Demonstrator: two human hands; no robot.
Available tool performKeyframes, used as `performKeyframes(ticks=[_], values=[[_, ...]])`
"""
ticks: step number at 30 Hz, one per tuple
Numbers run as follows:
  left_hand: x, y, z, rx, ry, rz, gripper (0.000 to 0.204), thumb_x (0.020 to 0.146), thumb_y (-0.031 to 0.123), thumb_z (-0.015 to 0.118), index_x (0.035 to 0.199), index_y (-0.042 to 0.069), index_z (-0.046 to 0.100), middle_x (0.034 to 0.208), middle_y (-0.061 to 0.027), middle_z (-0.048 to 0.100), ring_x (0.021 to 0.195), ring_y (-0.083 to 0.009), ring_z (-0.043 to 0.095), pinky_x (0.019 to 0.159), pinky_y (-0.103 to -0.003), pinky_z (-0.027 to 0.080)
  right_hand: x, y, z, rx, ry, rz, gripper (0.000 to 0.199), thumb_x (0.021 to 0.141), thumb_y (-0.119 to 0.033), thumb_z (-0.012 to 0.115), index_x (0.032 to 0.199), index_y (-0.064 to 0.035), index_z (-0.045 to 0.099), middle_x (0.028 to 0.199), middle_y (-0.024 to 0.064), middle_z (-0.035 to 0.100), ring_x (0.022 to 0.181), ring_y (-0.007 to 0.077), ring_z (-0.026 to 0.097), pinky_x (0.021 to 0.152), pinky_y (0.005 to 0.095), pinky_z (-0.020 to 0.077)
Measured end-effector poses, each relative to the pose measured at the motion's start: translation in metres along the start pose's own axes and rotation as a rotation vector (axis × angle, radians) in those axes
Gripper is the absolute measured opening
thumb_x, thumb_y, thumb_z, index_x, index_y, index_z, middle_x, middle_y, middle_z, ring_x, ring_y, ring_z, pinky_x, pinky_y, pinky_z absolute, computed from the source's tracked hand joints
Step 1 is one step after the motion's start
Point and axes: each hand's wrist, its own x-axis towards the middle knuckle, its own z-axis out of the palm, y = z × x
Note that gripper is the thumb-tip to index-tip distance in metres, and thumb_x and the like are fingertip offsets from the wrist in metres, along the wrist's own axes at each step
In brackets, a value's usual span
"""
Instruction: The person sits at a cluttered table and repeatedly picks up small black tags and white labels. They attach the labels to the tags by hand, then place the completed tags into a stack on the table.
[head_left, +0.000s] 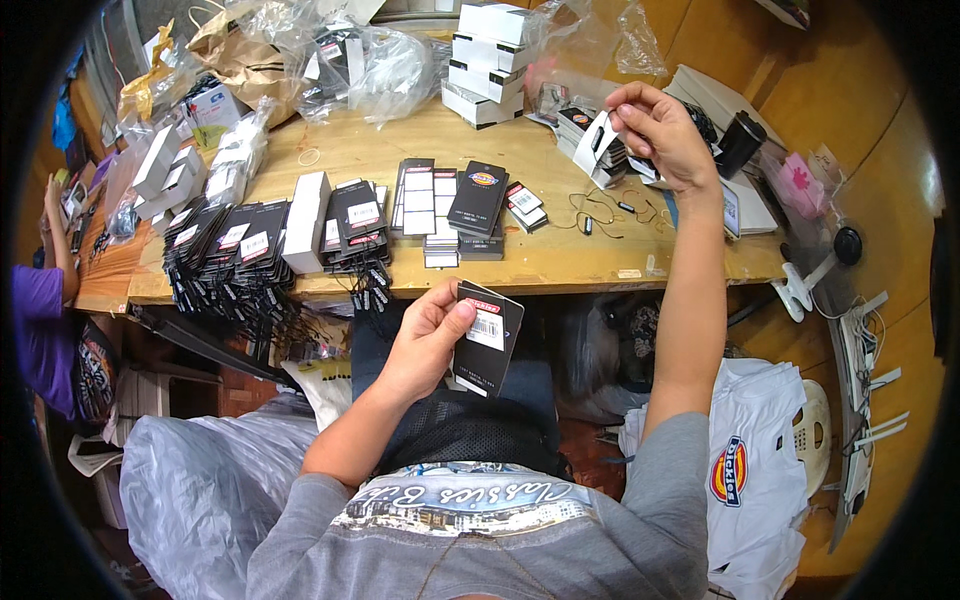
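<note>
So the left hand [428, 335] is sitting low, just below the front edge of the wooden table [560, 255], and it's gripping a black hang tag [487, 338] with the thumb pressing on its white barcode sticker. The tag is tilting a bit to the right and hanging over the person's lap, not touching the table at all.

The right hand [658, 130] is reaching way out over the far right part of the table, fingers pinching a small white folded card [596, 140], holding it up just above a messy pile of similar tags [585, 125]. The two hands are well apart, one near the body, one stretched out.

On the table there's a lot going on: fanned rows of black tags with white labels [235, 245] on the left, a white box [306, 220] standing between them, a neat stack of tags [477, 200] in the middle, and some loose black strings [600, 212] near the right arm. A stack of white boxes [485, 65] is sitting at the back among clear plastic bags [385, 65]. A black cup [740, 143] is standing just beyond the right hand. Another person in a purple sleeve [40, 315] is showing at the far left.
</note>
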Motion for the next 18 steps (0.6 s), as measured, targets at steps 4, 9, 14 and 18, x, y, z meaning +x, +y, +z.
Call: performKeyframes(ticks=[4, 9, 14, 18], values=[[0.005, 0.019, 0.009, 0.109, -0.034, 0.098, 0.032, 0.082, 0.025, 0.047, 0.097, -0.003, 0.047, 0.1, -0.0157, 0.052, 0.089, -0.0166, 0.053, 0.077, -0.027, 0.042, -0.016, -0.024, 0.016, -0.115, -0.092, -0.028, 0.01, 0.077, -0.006, 0.049, 0.085, -0.0028, 0.054, 0.066, 0.0007, 0.051, 0.044, 0.0002, 0.032, 0.04, 0.0124, 0.0257], [0.035, 0.033, 0.012, 0.348, -0.173, 0.392, 0.029, 0.084, 0.017, 0.045, 0.107, -0.001, 0.045, 0.117, -0.0063, 0.04, 0.1, -0.009, 0.043, 0.083, -0.022, 0.034, -0.037, -0.047, 0.057, -0.22, -0.208, 0.066, 0.01, 0.075, -0.004, 0.048, 0.083, -0.0038, 0.055, 0.065, -0.0007, 0.052, 0.052, 0.0008, 0.041, 0.044, 0.0135, 0.0304], [0.033, 0.027, 0.018, 0.189, -0.176, 0.104, 0.02, 0.081, 0.016, 0.049, 0.089, -0.002, 0.053, 0.105, -0.0089, 0.049, 0.092, -0.0119, 0.048, 0.081, -0.024, 0.037, -0.051, -0.042, 0.084, -0.171, -0.346, 0.014, 0.012, 0.074, 0.003, 0.045, 0.084, 0.0013, 0.053, 0.072, 0.0023, 0.054, 0.068, 0.0083, 0.051, 0.062, 0.0202, 0.0412], [0.016, 0.026, 0.006, 0.193, -0.077, 0.035, 0.02, 0.079, 0.019, 0.052, 0.082, 0.0, 0.054, 0.084, -0.009, 0.058, 0.08, -0.0143, 0.053, 0.076, -0.027, 0.04, -0.062, -0.037, 0.081, -0.551, -0.26, -0.04, 0.013, 0.07, 0.003, 0.05, 0.08, 0.0012, 0.057, 0.063, 0.0063, 0.056, 0.06, 0.0102, 0.055, 0.056, 0.0227, 0.0425]])
